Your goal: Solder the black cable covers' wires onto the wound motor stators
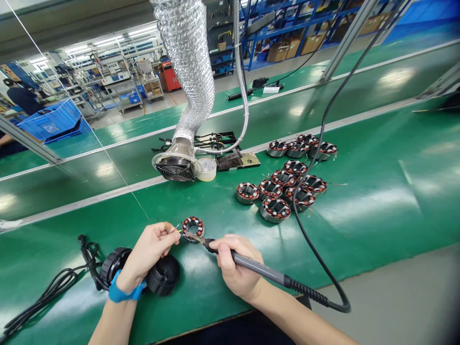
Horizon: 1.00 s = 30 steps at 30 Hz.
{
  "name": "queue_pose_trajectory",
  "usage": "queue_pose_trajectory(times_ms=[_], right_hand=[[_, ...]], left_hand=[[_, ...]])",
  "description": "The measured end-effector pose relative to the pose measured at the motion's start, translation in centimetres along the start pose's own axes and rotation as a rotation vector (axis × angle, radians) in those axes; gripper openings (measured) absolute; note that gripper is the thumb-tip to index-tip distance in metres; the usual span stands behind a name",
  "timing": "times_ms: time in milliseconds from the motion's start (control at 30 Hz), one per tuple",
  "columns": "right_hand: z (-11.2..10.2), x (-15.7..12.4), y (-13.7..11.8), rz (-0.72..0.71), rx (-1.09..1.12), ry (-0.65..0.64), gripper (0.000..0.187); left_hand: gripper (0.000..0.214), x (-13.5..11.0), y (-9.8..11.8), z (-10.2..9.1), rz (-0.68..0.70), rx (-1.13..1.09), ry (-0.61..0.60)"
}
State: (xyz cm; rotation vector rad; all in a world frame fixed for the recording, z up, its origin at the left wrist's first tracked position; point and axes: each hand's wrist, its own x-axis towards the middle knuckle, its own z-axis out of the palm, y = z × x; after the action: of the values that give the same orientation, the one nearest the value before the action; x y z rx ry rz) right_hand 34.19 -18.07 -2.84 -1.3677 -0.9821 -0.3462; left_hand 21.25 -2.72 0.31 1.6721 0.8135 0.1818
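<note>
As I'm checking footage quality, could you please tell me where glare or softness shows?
Head view: pale glare on the green bench at right; head view: bright highlights along the foil duct; head view: distant red cabinet looks softer than the stator by the left hand.
</note>
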Motion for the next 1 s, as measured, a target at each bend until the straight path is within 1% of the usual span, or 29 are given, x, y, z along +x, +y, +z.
queue_pose_trajectory(times_ms=[500,867,1000], right_hand=[[0.04,-0.07,-0.10,0.021,-0.008,0.002,0.022],[-0.02,0.06,-0.08,0.024,0.007,-0.022,0.019],[-0.08,0.08,0.01,0.008,0.005,-0.029,0.018]], left_hand=[[0.030,0.04,0.14,0.08,-0.002,0.006,0.009],[0.031,-0.03,0.35,0.23,-0.007,0.005,0.017],[0.030,-0.18,0.43,-0.11,-0.016,-0.021,-0.018]])
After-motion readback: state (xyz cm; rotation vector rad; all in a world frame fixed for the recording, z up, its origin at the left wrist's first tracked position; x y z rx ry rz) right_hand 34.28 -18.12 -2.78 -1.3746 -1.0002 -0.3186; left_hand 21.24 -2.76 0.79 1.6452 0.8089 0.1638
